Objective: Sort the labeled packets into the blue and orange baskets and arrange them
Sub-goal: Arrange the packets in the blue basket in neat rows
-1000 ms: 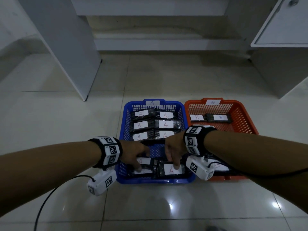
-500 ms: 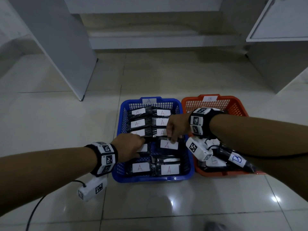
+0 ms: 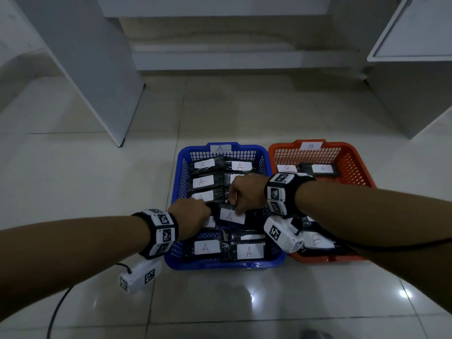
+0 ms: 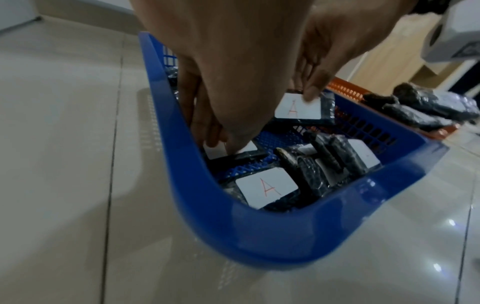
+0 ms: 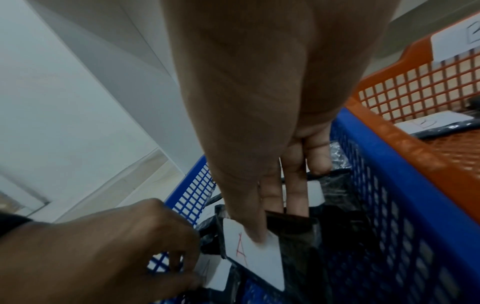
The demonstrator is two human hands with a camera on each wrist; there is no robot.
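Near the middle of the blue basket [image 3: 179, 172], made of plastic mesh, the right hand [image 3: 245, 195] pinches a flat, shiny black packet [image 3: 232, 216] with a white "A" label. The left hand [image 3: 192, 217] pinches another wrapped packet [image 4: 233, 153] by the left wall. The orange basket [image 3: 362, 172] touches the blue one's right side.

Letters A and B on baskets and packets

The blue basket [image 3: 221, 264] carries a white tag reading "A" [image 3: 220, 148] at its upper rim; the packets inside show white labels with a red "A", for instance at lower centre [image 3: 205, 247]. The orange basket [image 3: 362, 177] has a tag reading "B" [image 3: 311, 145]; a packet label inside reads "B" [image 3: 322, 168].
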